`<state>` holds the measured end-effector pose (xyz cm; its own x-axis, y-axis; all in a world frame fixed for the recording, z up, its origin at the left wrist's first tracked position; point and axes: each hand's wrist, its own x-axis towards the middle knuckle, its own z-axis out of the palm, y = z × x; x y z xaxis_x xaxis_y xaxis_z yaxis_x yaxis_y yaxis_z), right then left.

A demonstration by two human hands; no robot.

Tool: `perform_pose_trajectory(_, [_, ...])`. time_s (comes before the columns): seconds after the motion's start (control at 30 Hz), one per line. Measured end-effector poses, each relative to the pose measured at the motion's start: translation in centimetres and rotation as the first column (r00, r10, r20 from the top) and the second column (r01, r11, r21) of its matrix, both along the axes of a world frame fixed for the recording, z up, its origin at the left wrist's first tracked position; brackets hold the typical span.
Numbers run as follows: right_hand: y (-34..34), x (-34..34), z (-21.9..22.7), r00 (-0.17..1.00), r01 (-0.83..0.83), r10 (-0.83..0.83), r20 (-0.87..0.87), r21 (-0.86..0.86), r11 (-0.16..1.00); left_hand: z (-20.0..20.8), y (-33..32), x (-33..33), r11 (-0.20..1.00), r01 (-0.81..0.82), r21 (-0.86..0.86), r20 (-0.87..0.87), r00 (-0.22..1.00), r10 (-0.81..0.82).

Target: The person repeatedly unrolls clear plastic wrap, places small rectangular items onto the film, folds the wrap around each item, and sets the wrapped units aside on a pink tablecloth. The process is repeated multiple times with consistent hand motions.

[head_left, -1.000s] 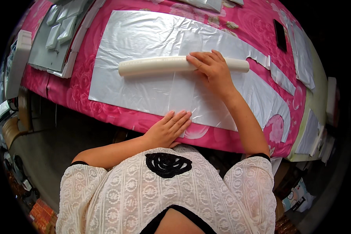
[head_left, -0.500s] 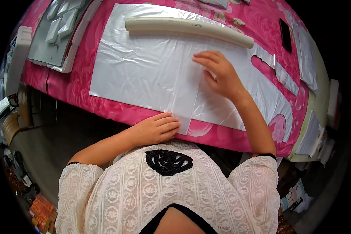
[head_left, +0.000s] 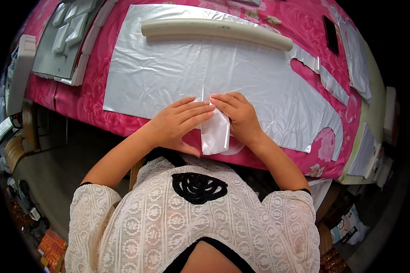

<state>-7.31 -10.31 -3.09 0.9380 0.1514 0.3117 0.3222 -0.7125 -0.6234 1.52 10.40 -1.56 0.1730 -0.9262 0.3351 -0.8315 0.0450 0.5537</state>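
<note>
A narrow, folded strip of white plastic, apparently a plastic bag (head_left: 214,134), lies at the table's near edge, doubled into a short packet. My left hand (head_left: 182,119) rests on its left side with fingers stretched out flat and the thumb apart. From the right, my right hand (head_left: 239,117) grips the packet's far end, its fingers bent and their tips beside those of the left. Beneath lie flat silvery-white plastic bags (head_left: 164,73) with cut-out handles at the right. A cream plastic pipe (head_left: 214,29) lies across their far part.
Pink floral cloth (head_left: 93,98) covers the table. At the far left, small folded white packets (head_left: 76,29) sit on a grey board (head_left: 50,66). A dark phone (head_left: 330,34) lies at the far right, near more white plastic bags (head_left: 357,68).
My right hand has come nearer and drawn the strip's far end toward me, so the long strip is now doubled short. My left hand has moved slightly away from me, its fingers spreading flat.
</note>
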Motion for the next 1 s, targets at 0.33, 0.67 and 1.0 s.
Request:
perform_pose_trajectory(0.33, [-1.2, -0.5, 0.2, 0.998, 0.044, -0.040, 0.048, -0.085, 0.995, -1.8, -1.6, 0.9, 0.986, -0.159, 0.047, 0.032, 0.987, 0.157])
perform_pose_trajectory(0.67, [-2.4, 4.2, 2.3, 0.610, 0.555, -0.197, -0.767, 0.237, 0.798, -1.2, -3.6, 1.0, 0.902, -0.431, 0.014, -0.123, 0.895, 0.430])
perform_pose_trajectory(1.0, [-1.0, 2.8, 2.6, 0.830, 0.446, -0.475, -0.291, -0.163, 0.880, -2.6, -4.1, -1.8, 0.863, -0.375, 0.338, 0.201, 0.925, 0.322])
